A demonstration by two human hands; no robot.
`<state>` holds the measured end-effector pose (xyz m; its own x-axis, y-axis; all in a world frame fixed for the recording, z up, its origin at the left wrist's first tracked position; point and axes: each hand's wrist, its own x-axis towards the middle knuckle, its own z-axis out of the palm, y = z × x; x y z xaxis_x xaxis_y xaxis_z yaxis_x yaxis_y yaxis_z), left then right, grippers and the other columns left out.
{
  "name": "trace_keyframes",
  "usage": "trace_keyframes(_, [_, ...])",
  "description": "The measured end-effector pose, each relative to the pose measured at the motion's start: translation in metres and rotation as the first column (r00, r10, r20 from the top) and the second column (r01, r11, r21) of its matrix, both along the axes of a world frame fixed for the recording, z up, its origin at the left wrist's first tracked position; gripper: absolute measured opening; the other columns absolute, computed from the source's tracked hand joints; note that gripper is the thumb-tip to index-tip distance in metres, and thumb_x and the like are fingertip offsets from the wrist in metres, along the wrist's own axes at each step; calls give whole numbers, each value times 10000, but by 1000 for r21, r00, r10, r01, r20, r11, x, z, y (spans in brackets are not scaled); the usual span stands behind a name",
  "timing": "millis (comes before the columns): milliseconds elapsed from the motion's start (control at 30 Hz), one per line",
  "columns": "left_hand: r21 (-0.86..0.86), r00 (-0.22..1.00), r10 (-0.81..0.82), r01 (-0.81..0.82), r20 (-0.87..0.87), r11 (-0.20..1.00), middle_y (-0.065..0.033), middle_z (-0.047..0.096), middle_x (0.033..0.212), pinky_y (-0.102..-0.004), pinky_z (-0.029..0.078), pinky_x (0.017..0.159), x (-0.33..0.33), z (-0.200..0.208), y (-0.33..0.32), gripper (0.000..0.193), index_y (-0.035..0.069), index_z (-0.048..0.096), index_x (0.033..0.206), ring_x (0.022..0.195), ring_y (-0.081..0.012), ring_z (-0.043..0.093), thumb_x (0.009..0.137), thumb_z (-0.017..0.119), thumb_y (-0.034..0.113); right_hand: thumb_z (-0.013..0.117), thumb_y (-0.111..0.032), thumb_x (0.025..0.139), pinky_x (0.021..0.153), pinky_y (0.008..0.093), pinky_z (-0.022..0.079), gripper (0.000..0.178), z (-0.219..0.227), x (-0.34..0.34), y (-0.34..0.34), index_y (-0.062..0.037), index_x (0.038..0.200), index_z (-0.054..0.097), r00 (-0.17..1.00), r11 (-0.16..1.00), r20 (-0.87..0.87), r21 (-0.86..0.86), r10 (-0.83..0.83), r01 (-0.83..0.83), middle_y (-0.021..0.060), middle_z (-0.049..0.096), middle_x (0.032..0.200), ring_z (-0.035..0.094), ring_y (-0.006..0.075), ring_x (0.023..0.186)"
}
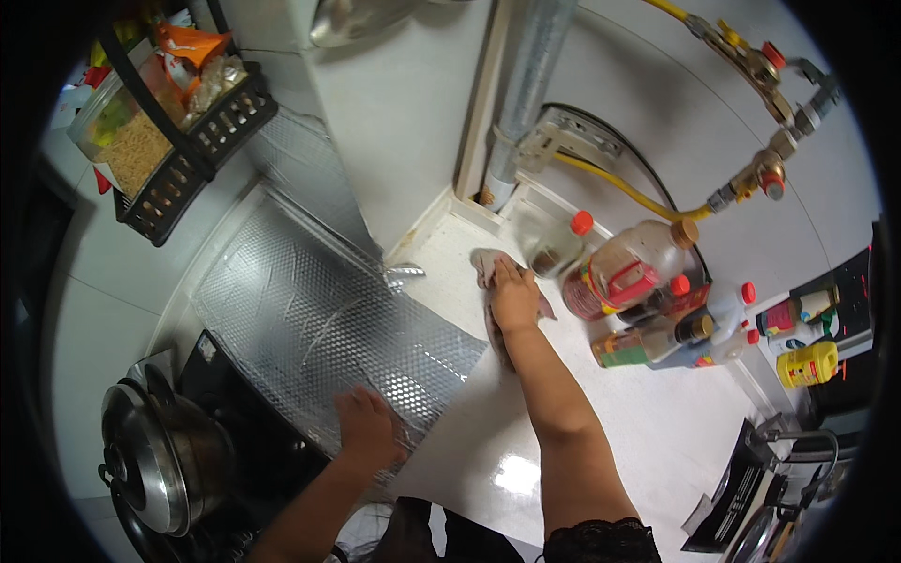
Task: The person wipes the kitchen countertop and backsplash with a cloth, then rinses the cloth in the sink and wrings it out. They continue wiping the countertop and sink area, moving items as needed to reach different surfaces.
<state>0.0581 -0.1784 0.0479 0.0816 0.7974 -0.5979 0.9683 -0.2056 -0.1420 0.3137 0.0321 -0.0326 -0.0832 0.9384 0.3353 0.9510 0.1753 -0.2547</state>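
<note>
My right hand [516,298] presses a greyish-brown cloth [500,340] onto the white countertop [450,450], close to the wall corner. Parts of the cloth stick out around the fingers. Just right of that hand stands a clear glass jar [554,251] with a red lid. Over the shiny silver foil mat [310,310], my left hand [369,424] is closed near the mat's front edge. Its curled fingers hide whatever may be in them. The mat covers the counter's left part and turns up against the wall.
Right of the cloth cluster a large plastic bottle [648,249] and several smaller bottles [657,342]. A lidded steel pot [160,460] sits on the black stove [253,450] at left. A black basket [188,178] hangs upper left. A grey pipe [530,84] and yellow gas hose [619,192] run along the wall.
</note>
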Motion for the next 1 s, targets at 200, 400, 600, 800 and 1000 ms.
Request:
trace_keyframes(200, [-1, 998, 35, -36, -56, 999, -316, 241, 1482, -601, 91, 1135, -16, -5, -7, 1315, -87, 286, 1437, 1379, -435, 247, 543, 709, 778, 619, -81, 790, 838, 410, 509, 354, 2, 26, -155, -30, 1138, 660, 992, 981, -57, 154, -112, 120, 120, 651, 1202, 607, 335, 970])
trace_keyframes(400, [18, 998, 59, -58, -24, 998, -325, 255, 1478, -591, 114, 1135, -7, -4, -7, 1293, -100, 326, 1412, 1378, -437, 259, 510, 765, 716, 595, -22, 781, 928, 424, 464, 393, 1, 44, -195, 9, 1171, 613, 943, 936, -104, 129, -316, 328, 162, 598, 1273, 561, 376, 1046])
trace_keyframes(600, [-8, 998, 47, -47, 34, 999, -360, 256, 1471, -597, 133, 1132, 1, 0, -3, 1276, -126, 300, 1408, 1367, -455, 291, 517, 805, 637, 644, -277, 817, 873, 508, 424, 502, 14, 2, -149, -44, 1257, 579, 921, 933, -154, -48, -358, 355, 157, 597, 1251, 532, 374, 1011])
trace_keyframes(800, [62, 995, 64, -70, 82, 996, -299, 298, 1477, -670, 151, 1094, -3, 8, -21, 1081, -56, 337, 1416, 1392, -417, 277, 623, 800, 515, 666, -197, 777, 758, 487, 472, 434, 27, 70, -307, -100, 1197, 620, 975, 980, -135, 58, -179, 188, 181, 627, 1087, 583, 364, 932])
trace_keyframes(1000, [178, 892, -265, 213, 366, 961, -195, 297, 1518, -725, 123, 1064, 65, -2, -71, 829, 60, 380, 1431, 1416, -356, 259, 777, 735, 425, 566, -144, 861, 909, 511, 427, 366, 18, 193, -375, -75, 1218, 609, 618, 616, -44, 58, -785, 786, 208, 596, 1172, 555, 392, 1043])
